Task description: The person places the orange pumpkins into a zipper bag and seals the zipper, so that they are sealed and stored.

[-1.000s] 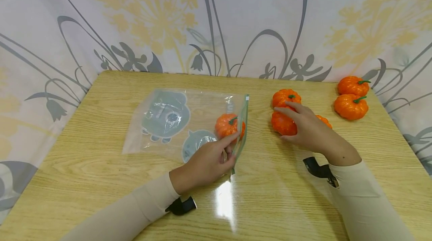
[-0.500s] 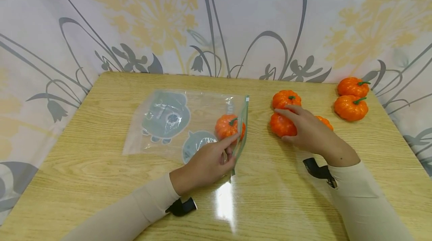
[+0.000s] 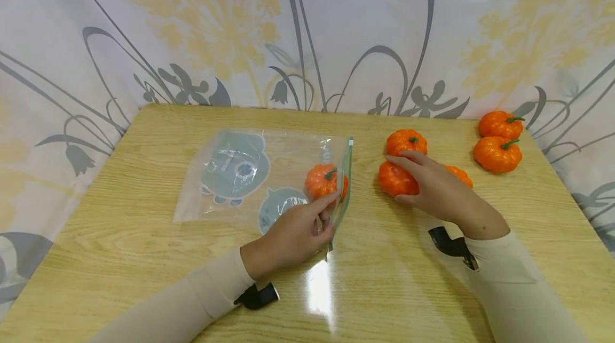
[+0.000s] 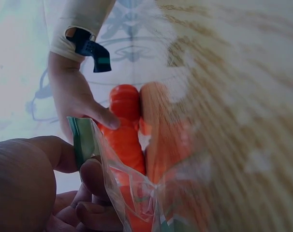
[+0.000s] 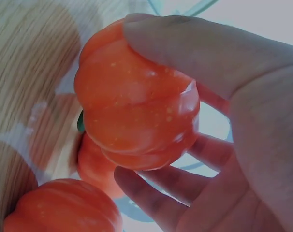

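Observation:
My left hand (image 3: 294,232) pinches the green-edged mouth of a clear zip bag (image 3: 288,146) with pale blue animal prints, lying flat on the table. Just inside the mouth sits an orange toy pumpkin (image 3: 319,181) with a green stem. To the right, my right hand (image 3: 439,192) grips another toy pumpkin (image 3: 396,178); in the right wrist view the thumb lies over this pumpkin (image 5: 137,96) and the fingers curve around its far side. The left wrist view shows the bag's green strip (image 4: 84,140) between left thumb and fingers.
Behind the gripped pumpkin stands another pumpkin (image 3: 406,142). One more (image 3: 458,175) shows partly behind my right hand. Two pumpkins (image 3: 497,155) sit at the table's far right corner. A flowered cloth (image 3: 326,33) hangs along the back edge of the wooden table (image 3: 120,257).
My right hand has shifted slightly left with the gripped pumpkin, opening a little distance from the pumpkin behind. My left hand and the bag stay in place.

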Motion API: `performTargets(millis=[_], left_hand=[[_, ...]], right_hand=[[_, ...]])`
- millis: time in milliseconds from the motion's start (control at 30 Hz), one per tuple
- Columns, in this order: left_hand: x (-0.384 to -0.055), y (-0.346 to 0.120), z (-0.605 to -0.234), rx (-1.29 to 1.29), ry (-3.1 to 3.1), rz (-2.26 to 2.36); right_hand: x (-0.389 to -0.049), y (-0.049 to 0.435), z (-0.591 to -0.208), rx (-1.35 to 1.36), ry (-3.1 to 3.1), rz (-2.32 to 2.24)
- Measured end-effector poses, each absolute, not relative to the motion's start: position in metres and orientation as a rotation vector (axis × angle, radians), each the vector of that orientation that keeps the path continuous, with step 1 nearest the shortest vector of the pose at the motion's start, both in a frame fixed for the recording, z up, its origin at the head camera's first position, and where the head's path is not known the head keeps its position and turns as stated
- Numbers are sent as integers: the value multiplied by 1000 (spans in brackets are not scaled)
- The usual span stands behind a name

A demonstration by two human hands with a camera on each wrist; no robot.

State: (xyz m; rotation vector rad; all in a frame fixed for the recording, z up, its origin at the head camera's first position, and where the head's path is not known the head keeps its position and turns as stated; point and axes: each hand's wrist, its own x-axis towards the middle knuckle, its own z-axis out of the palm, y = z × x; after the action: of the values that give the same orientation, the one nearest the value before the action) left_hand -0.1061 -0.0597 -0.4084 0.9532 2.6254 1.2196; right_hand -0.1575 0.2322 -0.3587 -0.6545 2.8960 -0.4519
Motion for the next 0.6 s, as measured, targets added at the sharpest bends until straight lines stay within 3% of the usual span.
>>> performTargets(millis=[600], left_hand=[[-105,-59,-409,954,2623,1232]], right_hand=[[-152,217,-367,-679,2860,-509]])
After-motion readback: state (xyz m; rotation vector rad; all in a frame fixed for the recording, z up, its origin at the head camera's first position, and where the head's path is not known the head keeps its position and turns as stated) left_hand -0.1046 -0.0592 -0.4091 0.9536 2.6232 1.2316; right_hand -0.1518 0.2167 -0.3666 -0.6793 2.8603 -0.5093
